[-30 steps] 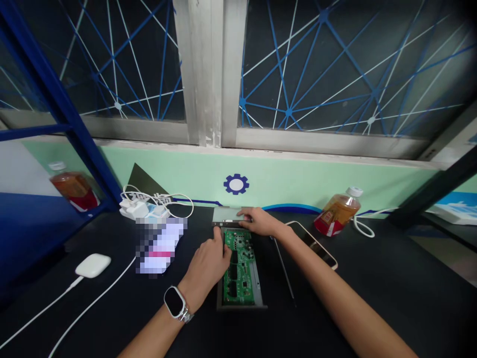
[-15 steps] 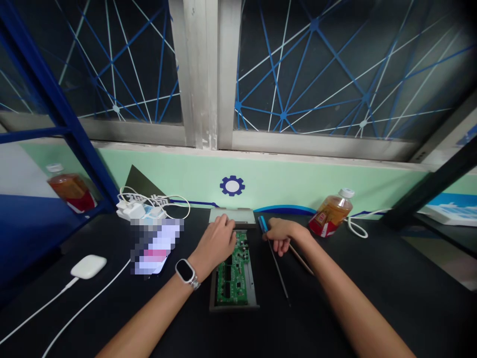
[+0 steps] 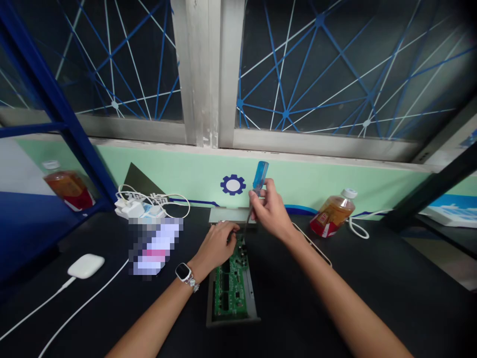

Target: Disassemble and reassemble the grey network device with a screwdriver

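A screwdriver with a translucent blue handle (image 3: 260,175) is gripped in my right hand (image 3: 271,208). It stands nearly upright, shaft down, over the far end of a green circuit board (image 3: 233,286). The board sits in a shallow metal case (image 3: 252,293) on the black table. My left hand (image 3: 220,243) lies over the far left part of the board, fingers bent and closed near the screwdriver's lower shaft. What those fingers pinch, if anything, is hidden. Behind the board is a pale flat panel (image 3: 219,215).
A drink bottle (image 3: 333,214) stands at the back right, with a white cable (image 3: 359,228) beside it. To the left are a blurred-out phone (image 3: 158,248), a white charging case (image 3: 86,266) with a cable, and a power strip with plugs (image 3: 134,208). Wall and window rise behind.
My right hand has lifted the screwdriver off the table and swung it upright, leftward over the board. My left hand has shifted slightly, its fingers now lower and drawn together.
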`<state>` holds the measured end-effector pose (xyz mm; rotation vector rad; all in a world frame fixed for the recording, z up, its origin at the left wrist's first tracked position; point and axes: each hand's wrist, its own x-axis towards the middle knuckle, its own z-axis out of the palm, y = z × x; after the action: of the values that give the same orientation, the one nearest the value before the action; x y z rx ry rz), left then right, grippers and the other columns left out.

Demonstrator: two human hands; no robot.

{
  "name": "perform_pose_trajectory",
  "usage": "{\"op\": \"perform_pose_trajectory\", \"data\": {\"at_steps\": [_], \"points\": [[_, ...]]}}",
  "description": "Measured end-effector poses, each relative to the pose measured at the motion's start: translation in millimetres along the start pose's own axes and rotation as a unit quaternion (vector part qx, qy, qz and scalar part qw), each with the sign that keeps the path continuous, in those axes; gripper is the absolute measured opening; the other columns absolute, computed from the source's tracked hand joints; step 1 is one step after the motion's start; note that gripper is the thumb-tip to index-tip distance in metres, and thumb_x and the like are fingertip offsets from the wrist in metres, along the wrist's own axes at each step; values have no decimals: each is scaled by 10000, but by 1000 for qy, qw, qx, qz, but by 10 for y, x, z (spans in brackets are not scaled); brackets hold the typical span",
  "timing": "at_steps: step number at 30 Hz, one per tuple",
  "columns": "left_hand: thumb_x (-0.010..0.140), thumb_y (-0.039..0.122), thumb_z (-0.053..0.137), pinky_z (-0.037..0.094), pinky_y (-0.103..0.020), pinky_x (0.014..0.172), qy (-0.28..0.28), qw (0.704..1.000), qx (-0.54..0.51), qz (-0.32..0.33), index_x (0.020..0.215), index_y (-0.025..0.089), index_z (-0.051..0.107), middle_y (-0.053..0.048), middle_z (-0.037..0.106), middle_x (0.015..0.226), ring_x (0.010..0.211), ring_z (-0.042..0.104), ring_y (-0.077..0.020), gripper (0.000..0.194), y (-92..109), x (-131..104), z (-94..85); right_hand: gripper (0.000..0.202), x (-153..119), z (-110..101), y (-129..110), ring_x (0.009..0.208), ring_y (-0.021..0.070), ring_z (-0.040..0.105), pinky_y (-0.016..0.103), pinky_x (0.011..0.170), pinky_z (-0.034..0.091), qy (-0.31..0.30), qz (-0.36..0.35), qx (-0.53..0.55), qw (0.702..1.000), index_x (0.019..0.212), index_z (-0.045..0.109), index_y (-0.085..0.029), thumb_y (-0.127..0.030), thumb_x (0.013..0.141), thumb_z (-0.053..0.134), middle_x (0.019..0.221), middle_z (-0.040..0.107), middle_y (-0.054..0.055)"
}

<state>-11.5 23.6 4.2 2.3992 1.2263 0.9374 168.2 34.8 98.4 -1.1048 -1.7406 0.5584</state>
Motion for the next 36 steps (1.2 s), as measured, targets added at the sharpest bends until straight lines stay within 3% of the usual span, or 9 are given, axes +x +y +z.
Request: {"op": "perform_pose_trajectory", "data": {"at_steps": [3,9,17,26,36], "points": [[913,185,523,454,-365,952,17,996,-83,7,1153,209,627,-70,688,1125,1068,617,-240,262,29,35,-11,221,-48,110,-18,462,135,587,236,486,433,-13,-20,-16,1000,1054,352,-258,-417,948,464,625,535,-65],[950,283,538,495,-282,857,8,976,-219,-14,1081,199,714,-61,748,1048,957,688,-208,235,67,91,-29,223,-81,153,-4,473,151,585,246,488,412,-54,-52,-38,996,1119,359,-248,-370,958,454,564,524,-73],[937,265,565,488,-265,774,14,981,-195,-17,1029,219,751,-18,770,960,840,696,-194,212,49,84,-19,230,-85,140,-9,479,153,572,252,502,409,-64,-70,-74,993,1159,373,-244,-339,964,450,544,484,-83],[925,275,579,511,-275,812,28,980,-197,-28,1032,218,748,-34,768,1016,908,709,-210,208,1,92,20,219,-79,125,-10,493,157,581,251,497,404,-71,-56,-47,995,1136,357,-251,-364,971,446,570,480,-79],[884,242,628,513,-263,771,30,978,-200,-52,978,220,758,-17,777,932,844,714,-195,162,-15,103,44,135,-26,10,24,633,173,616,298,598,443,-107,-60,-51,991,990,408,-232,-360,969,443,758,653,16]]}}
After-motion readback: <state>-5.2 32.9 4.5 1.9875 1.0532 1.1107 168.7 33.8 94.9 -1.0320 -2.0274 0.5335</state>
